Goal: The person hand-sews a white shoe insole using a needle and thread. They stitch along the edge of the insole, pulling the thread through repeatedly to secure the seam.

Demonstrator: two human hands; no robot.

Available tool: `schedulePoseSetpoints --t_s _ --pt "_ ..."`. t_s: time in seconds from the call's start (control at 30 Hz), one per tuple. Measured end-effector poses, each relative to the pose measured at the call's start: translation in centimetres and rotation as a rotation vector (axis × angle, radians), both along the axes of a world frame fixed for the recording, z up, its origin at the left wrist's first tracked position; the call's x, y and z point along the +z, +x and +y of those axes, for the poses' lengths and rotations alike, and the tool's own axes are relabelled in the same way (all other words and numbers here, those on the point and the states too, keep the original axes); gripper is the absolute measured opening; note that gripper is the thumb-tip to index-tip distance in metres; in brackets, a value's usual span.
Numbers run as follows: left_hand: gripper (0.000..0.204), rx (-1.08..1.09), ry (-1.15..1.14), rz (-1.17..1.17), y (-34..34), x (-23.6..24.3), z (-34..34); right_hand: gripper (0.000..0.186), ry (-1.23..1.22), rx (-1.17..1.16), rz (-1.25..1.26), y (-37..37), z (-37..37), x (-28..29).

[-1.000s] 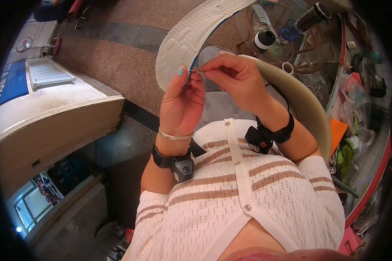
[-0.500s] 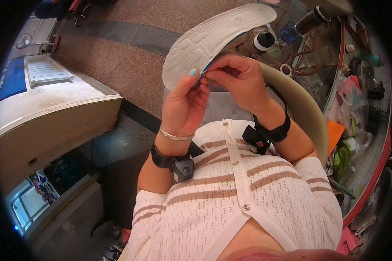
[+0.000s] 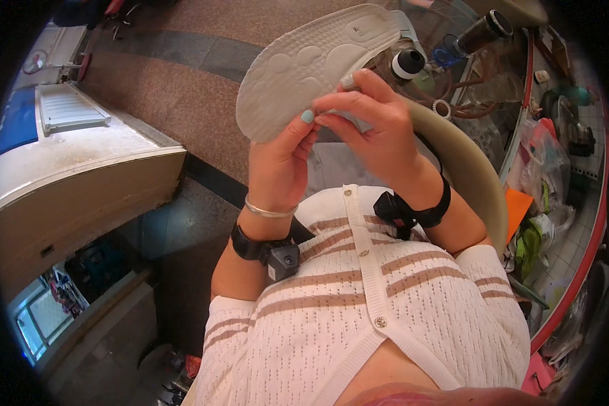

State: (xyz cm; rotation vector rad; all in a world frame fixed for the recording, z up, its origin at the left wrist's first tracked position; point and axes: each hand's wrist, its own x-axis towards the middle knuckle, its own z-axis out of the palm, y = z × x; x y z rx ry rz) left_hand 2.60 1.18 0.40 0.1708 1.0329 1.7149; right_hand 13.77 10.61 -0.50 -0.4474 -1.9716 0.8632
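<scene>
A white shoe insole [image 3: 284, 81] with a dimpled surface and raised oval pads is held up in front of me, one end reaching to the upper right. My left hand [image 3: 282, 152] grips its near edge, thumb on the face that shows and fingers curled behind. Against the tip of that thumb, my right hand [image 3: 379, 125] has its thumb and forefinger closed in a pinch at the insole's edge. Whatever lies between those two fingertips is too small to make out. The other right fingers are bent above the pinch.
Beyond the curved beige chair rim [image 3: 477, 172], a glass table holds a black-and-white lidded container [image 3: 409, 64] and a dark tumbler [image 3: 486, 32]. Plastic bags [image 3: 545, 159] crowd a red-edged shelf at right. A white-topped counter [image 3: 81, 159] stands at left.
The insole has tilted so its face shows more broadly, and has shifted slightly left. Its blue edge no longer shows. My right hand has turned, its bent fingers lifting while the pinch stays near my left thumb.
</scene>
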Motion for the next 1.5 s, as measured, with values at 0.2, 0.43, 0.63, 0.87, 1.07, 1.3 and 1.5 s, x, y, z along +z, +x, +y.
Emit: schedulePoseSetpoints --t_s 0.2,0.43,0.63,0.87,1.07,1.3,1.5 --pt "0.026 0.017 -0.045 0.071 0.0 0.1 -0.1 0.012 -0.017 -0.01 0.043 0.1 -0.5 1.0" --pt "0.022 0.068 -0.039 0.06 -0.5 0.2 0.1 0.006 -0.441 0.186 0.429 1.1 0.4 1.3" --pt "0.018 0.144 -0.057 -0.012 -0.9 -0.3 0.0 0.011 -0.923 0.566 0.558 3.5 1.2 2.3" --pt "0.025 0.198 0.058 -0.113 -1.0 -0.4 0.2 0.014 -0.932 0.596 0.54 5.3 1.4 2.3" --pt "0.016 0.168 0.127 -0.234 -1.3 -0.8 0.2 0.012 -1.07 0.384 0.333 3.0 0.1 1.6" --pt "0.019 0.137 0.212 -0.47 -1.1 -0.7 0.0 0.014 -1.205 0.475 0.188 1.1 -0.6 0.4" --pt "0.019 0.084 0.248 -0.533 -1.0 -0.8 -0.1 0.011 -1.147 0.4 0.171 0.7 -0.7 0.0"
